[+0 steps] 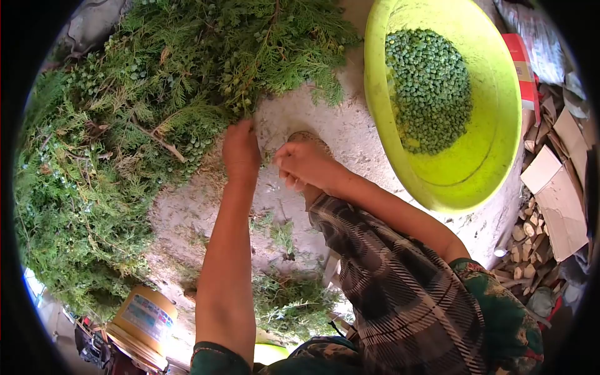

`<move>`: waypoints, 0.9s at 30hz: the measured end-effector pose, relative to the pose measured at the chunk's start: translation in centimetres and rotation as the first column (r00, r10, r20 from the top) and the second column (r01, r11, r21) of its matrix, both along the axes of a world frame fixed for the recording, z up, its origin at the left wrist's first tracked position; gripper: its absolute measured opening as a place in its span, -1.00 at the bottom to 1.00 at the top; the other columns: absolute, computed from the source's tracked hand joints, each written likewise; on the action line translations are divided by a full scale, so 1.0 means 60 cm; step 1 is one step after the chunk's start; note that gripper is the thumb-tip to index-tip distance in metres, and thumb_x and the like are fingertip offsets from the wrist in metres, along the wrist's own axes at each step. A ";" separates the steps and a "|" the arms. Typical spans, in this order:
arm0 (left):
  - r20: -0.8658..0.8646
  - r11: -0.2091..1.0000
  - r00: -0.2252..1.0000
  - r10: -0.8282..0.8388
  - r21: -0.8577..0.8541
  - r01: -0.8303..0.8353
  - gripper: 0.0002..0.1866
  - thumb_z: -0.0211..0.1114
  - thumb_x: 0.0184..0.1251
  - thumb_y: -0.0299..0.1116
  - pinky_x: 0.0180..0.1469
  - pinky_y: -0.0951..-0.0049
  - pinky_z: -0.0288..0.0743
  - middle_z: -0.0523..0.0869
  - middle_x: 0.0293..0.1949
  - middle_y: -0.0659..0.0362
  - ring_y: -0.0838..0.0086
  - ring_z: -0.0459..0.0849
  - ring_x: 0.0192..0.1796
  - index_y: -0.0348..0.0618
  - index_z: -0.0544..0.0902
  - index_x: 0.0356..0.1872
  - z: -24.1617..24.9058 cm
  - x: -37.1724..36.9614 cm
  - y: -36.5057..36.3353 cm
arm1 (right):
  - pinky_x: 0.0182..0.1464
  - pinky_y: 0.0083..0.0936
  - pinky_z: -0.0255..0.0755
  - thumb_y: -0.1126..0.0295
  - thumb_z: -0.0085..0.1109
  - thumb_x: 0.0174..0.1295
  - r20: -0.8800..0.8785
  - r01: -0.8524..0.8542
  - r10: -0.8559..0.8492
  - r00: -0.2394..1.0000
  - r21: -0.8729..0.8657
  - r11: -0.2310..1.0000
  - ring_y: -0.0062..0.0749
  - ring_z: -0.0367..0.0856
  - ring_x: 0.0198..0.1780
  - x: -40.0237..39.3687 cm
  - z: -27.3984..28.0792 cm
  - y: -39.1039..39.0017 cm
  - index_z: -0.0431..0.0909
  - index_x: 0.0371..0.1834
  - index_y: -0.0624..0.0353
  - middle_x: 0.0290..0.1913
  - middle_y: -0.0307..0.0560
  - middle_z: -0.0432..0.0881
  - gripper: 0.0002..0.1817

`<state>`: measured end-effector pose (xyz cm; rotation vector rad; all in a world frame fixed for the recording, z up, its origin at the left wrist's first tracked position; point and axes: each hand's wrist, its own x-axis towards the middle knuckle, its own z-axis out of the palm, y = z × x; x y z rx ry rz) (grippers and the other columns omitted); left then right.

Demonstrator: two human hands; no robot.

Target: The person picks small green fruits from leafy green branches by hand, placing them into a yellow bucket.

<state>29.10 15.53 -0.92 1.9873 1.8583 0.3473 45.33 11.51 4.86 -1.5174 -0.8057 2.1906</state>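
My left hand is closed at the near edge of a large heap of green conifer branches. Its fingers are wrapped round a leafy branch there, though the fingertips are mostly hidden. Just to the right, my right hand hangs above the pale ground with its fingers curled in. Whatever those fingers may hold is too small or hidden to make out. Small bluish-green berry-like cones show among the scale-like leaves. A yellow-green plastic basin stands at the upper right, holding a layer of similar green cones.
Loose sprigs lie on the ground below my hands. A yellow bucket with a label stands at the lower left. Right of the basin are a red box, torn cardboard and chopped wood. A checked cloth covers my leg.
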 end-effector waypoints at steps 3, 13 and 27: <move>0.463 0.958 0.839 0.286 -0.121 -0.260 -0.80 0.19 0.22 -0.47 -0.24 0.37 0.50 0.63 -0.28 0.07 0.32 0.61 -0.36 -0.21 0.59 -0.13 0.039 0.007 -0.047 | -0.35 -0.45 0.56 0.23 0.01 0.28 -0.164 0.333 -0.388 0.907 -0.285 0.899 -0.50 0.59 -0.36 -0.001 -0.016 -0.009 0.50 -0.16 0.24 -0.37 -0.14 0.58 -0.71; 0.114 0.986 0.985 0.132 0.083 -0.142 -0.58 0.21 0.23 -0.42 -0.17 0.26 0.50 0.56 -0.13 -0.08 0.16 0.62 -0.19 -0.20 0.45 0.13 0.040 -0.030 0.015 | -0.36 -0.31 0.56 0.23 -0.07 0.34 -0.410 0.185 -0.317 0.855 -0.331 0.925 -0.48 0.52 -0.47 -0.005 -0.042 -0.011 0.44 -0.31 0.15 -0.44 -0.18 0.53 -0.77; 0.321 0.989 0.937 0.138 -0.001 -0.145 -0.89 0.15 0.22 -0.52 -0.25 0.35 0.49 0.63 -0.22 0.07 0.31 0.62 -0.29 -0.16 0.58 -0.24 0.032 -0.056 -0.063 | -0.40 -0.49 0.53 0.26 -0.03 0.35 -0.393 0.226 -0.374 0.840 -0.373 0.900 -0.51 0.57 -0.41 0.010 -0.032 -0.014 0.43 -0.24 0.21 -0.35 -0.13 0.54 -0.78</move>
